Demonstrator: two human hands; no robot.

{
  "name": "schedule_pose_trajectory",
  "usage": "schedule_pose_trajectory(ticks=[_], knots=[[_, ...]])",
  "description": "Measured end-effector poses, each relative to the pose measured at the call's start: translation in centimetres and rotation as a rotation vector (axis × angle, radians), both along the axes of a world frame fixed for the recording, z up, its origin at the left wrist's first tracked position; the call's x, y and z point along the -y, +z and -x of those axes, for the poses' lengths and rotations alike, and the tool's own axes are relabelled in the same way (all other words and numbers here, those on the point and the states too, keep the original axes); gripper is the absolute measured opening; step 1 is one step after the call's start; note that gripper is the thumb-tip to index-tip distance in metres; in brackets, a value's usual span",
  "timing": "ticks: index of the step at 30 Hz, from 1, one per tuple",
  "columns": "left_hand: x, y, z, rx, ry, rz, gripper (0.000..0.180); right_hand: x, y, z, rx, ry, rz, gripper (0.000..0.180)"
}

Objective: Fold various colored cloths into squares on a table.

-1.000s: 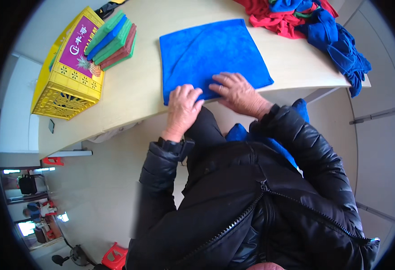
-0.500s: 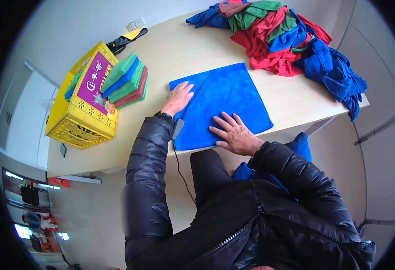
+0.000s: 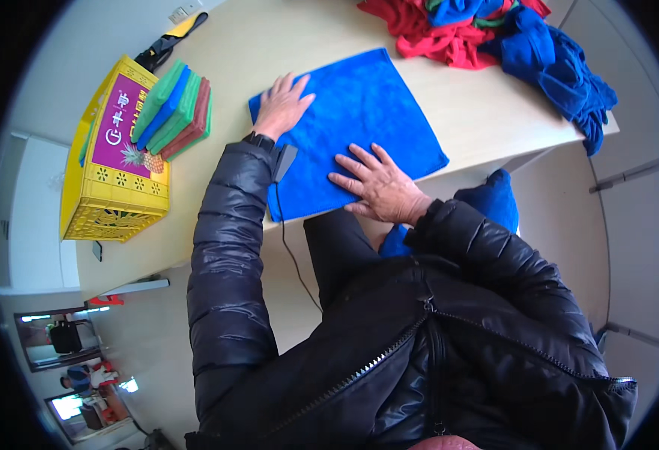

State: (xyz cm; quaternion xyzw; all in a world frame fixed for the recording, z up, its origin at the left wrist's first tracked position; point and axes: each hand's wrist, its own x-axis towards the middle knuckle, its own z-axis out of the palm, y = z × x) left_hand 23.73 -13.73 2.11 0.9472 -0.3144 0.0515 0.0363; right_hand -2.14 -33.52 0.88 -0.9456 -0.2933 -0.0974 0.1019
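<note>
A blue cloth (image 3: pixel 359 112) lies spread flat on the pale wooden table (image 3: pixel 269 45). My left hand (image 3: pixel 281 105) rests palm down on its far left corner, fingers spread. My right hand (image 3: pixel 378 184) presses flat on the cloth's near edge, fingers apart. Neither hand grips anything. Both arms wear a black padded jacket.
A yellow plastic crate (image 3: pixel 115 161) stands at the left with a stack of folded green, blue and red cloths (image 3: pixel 176 109) leaning on it. A heap of red, blue and green cloths (image 3: pixel 510 37) lies at the far right. A black and yellow tool (image 3: pixel 168 41) lies beyond the crate.
Both hands started together at the cloth's near edge. The left hand has slid out to the far left corner, and the right hand stays on the near edge, spread flat.
</note>
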Motion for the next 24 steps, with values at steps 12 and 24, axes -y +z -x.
schedule_pose_trajectory(ticks=[12, 24], knots=[[7.2, 0.1, -0.1, -0.185, 0.042, -0.075, 0.068, 1.0, -0.4, -0.5, 0.020, -0.011, -0.061, 0.066], [13.4, -0.4, -2.3, -0.194, 0.036, -0.093, 0.069, 1.4, -0.4, -0.8, -0.037, 0.001, -0.076, 0.069]])
